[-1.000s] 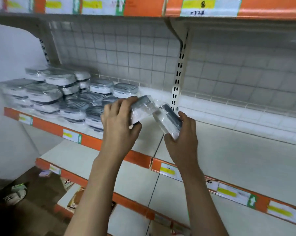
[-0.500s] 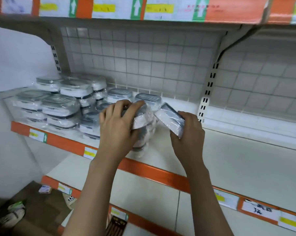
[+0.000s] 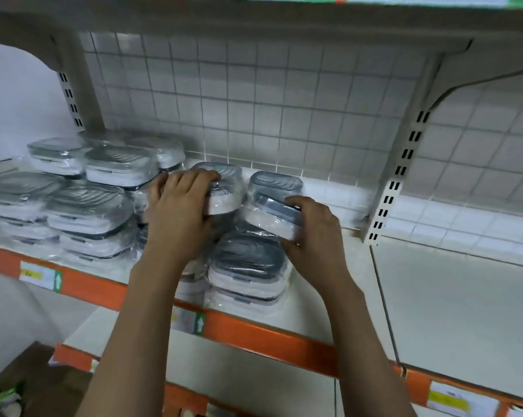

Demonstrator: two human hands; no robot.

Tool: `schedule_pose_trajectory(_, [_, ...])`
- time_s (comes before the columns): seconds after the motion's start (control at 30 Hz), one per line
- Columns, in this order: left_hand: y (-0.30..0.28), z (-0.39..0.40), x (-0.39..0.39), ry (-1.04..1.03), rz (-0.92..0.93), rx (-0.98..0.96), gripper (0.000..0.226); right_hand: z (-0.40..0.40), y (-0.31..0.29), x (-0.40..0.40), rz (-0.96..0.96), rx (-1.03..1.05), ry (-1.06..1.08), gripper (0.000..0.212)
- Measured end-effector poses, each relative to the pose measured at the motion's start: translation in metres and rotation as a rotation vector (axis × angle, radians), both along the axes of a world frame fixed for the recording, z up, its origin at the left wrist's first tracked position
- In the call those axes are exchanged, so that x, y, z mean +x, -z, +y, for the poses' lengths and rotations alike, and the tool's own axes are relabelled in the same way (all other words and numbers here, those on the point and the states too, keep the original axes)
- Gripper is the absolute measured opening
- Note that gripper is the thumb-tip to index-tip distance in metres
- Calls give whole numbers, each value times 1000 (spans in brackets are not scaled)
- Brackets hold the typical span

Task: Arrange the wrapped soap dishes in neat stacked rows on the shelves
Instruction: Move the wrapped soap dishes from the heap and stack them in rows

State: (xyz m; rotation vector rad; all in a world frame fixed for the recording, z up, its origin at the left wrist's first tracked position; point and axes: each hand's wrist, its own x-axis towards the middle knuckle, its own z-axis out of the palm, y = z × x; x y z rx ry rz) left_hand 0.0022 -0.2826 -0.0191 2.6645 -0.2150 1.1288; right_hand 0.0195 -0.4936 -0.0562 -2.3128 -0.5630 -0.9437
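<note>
Soap dishes (image 3: 248, 260) are white with grey ribbed lids; shelf edge (image 3: 269, 338) orange; back wall (image 3: 254, 100) grey-white squares.

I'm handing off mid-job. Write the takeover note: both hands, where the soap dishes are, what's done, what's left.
Left hand: grips a wrapped soap dish, set on or just above a stack in the middle of the shelf.
Right hand: grips a second dish, tilted, above the front stack.
Done: stacked rows of dishes fill the shelf's left end.
Left: seat both held dishes flat and square; the shelf to the right of the upright holds none yet.
</note>
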Motion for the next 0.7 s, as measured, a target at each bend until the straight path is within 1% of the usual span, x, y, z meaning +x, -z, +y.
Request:
schedule_pose_trajectory(0.07, [3,10,15,14,24,7,53,6,-1,7,-15,-23,-3,61])
schedule_pose_trajectory(0.1, [4,15,23,20,37,16,53,10,-3,11,-17,-35,4,63])
schedule_pose_trajectory(0.17, [6,25,39,48,69,49,63,19,-5,17,19,-52,15,65])
schedule_pose_trajectory(0.27, [6,35,60,96,113,70,65,30,-6,25,98,-84,7,61])
schedule_pose_trajectory(0.43, [14,45,76,133,302,105,63,35,-1,29,225,-144,42,52])
schedule_pose_trajectory(0.57, [29,48,71,156,455,137,62,41,1,33,227,-141,79,43])
schedule_pose_trajectory(0.7, [36,55,78,189,435,109,52,47,-1,36,226,-162,94,35])
